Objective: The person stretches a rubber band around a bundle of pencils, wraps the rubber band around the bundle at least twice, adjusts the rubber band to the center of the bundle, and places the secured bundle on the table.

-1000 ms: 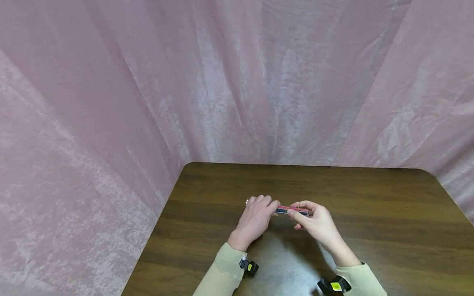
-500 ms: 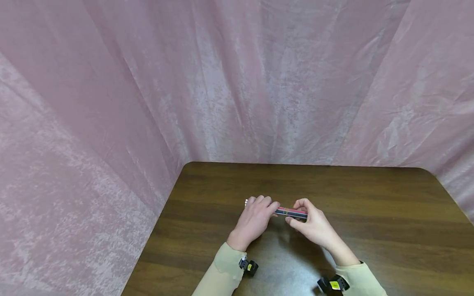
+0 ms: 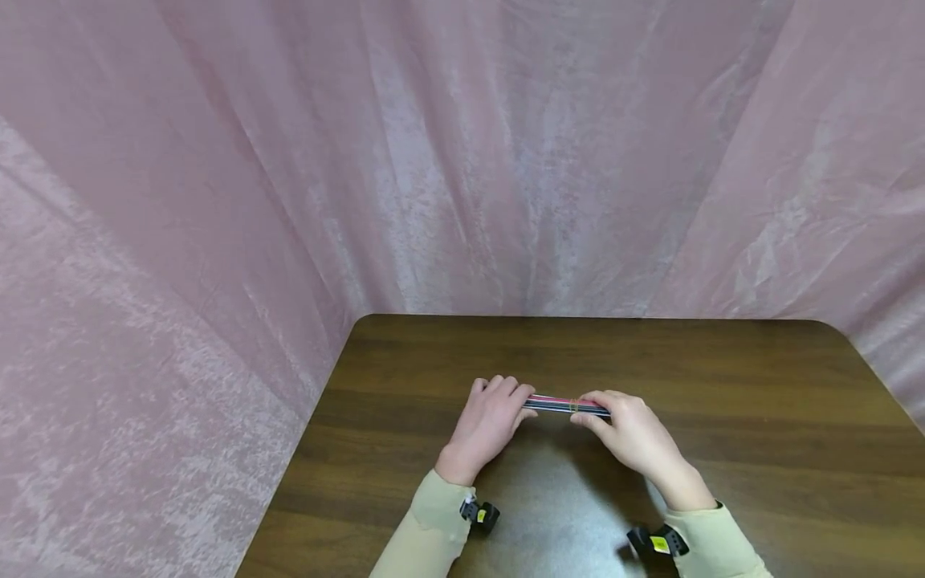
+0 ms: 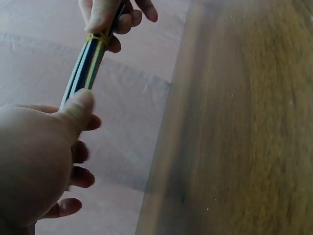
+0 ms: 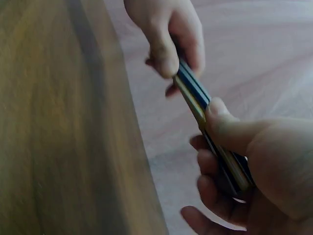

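A bundle of thin pencils (image 3: 552, 405), striped in dark blue, white and pink, stretches sideways between both hands above the table. My left hand (image 3: 486, 425) grips its left part, thumb along the near side, hiding that end. At the other end my right hand (image 3: 639, 437) holds it between thumb and curled fingers. A yellowish rubber band (image 4: 98, 39) goes round the bundle, close to the right thumb. In the right wrist view, the pencils' right ends (image 5: 240, 183) lie within the right hand's fingers.
The brown wooden table (image 3: 405, 361) has rounded far corners. Pink velvety curtain (image 3: 462, 160) hangs behind it and along the left side. Small black cameras sit at the left wrist (image 3: 480, 514) and the right wrist (image 3: 658, 542).
The right fingers came off the band, spread, then closed on the bundle's right end. The left hand moved slightly left, and the white pencil tips beside it have gone out of sight.
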{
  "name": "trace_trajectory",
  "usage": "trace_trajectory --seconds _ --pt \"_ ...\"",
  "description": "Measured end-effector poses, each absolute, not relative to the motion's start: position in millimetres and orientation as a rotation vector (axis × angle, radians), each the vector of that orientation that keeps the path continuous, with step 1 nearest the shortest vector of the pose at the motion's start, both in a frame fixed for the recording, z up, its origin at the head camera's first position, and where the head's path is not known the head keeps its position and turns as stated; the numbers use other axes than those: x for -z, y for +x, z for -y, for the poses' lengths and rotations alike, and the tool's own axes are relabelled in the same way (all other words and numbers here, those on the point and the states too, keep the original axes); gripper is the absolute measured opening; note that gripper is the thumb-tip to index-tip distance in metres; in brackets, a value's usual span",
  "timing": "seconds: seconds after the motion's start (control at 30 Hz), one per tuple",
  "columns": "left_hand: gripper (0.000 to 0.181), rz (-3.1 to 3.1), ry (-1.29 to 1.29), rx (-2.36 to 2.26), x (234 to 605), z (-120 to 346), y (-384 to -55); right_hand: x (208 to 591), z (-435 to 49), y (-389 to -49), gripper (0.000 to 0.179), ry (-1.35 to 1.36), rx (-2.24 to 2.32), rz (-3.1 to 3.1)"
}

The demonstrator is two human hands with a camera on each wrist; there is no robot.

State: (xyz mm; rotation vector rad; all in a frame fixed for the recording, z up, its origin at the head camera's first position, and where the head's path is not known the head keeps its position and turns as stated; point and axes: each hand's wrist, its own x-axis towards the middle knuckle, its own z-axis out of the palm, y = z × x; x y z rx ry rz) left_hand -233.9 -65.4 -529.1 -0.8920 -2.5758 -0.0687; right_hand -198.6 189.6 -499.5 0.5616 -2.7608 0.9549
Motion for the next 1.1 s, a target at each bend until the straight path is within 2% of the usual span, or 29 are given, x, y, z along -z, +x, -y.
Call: trace_trajectory --seconds 0.27,0.5,0.77,0.97,1.1 --pt "0.032 2.620 -0.958 0.158 527 64 -233 493 -190 -198 0.014 0.752 -0.707 2.764" --pt "0.031 2.647 -0.985 0.138 533 63 -227 503 -183 -193 0.017 0.773 -0.525 2.760" --pt "0.031 2.651 -1.069 0.125 536 57 -224 507 -175 -189 0.017 0.832 -0.515 2.775" --pt "0.032 2.602 -1.072 0.144 533 64 -227 501 -182 -193 0.032 0.806 -0.629 2.786" --pt "0.033 2.621 -1.031 0.171 534 67 -227 501 -189 -194 0.024 0.790 -0.610 2.749"
